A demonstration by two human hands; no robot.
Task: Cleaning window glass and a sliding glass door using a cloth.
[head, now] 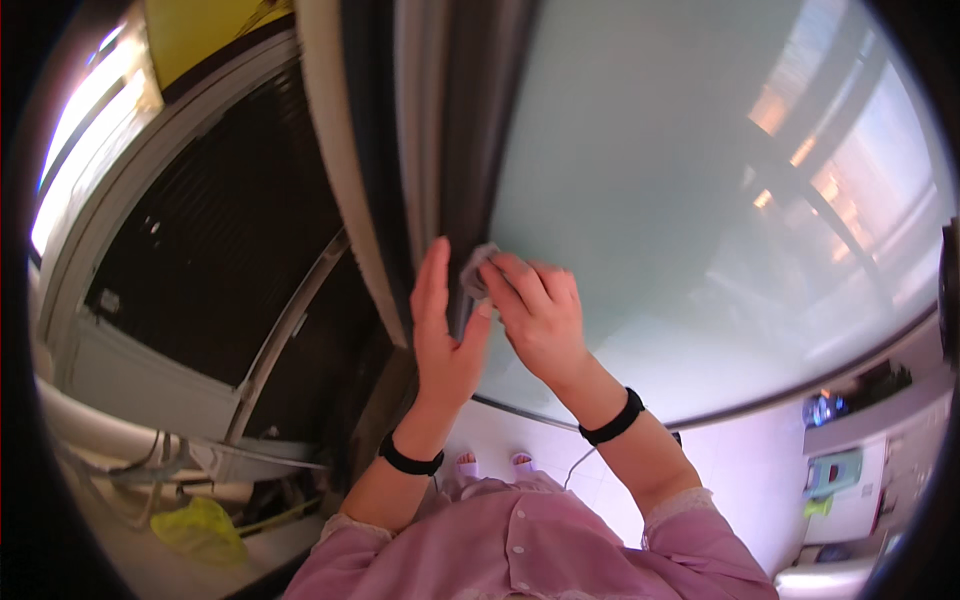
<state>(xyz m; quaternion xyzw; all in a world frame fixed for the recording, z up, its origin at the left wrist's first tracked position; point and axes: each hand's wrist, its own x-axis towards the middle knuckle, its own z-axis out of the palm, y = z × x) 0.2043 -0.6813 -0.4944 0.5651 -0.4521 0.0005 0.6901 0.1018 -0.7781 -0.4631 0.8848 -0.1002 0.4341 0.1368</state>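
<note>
Before me stands a large frosted glass panel (637, 225) with a dark metal frame (469, 150) along its left edge. My right hand (544, 322) pinches a crumpled grey cloth (478, 271) in its fingertips, close to the border between frame and glass. Just left of it, my left hand (446, 330) is raised at the frame with straight fingers and the thumb spread towards the cloth; nothing shows in its grip. Whether the left fingers touch the frame cannot be told. Each wrist wears a black band.
Left of the frame is a dark ribbed window or door panel (217, 217) in a pale frame. A yellow-green bag (199, 529) lies at the lower left. My feet in slippers stand on a pale tiled floor (600, 480). At the lower right is a green plastic stool (834, 472).
</note>
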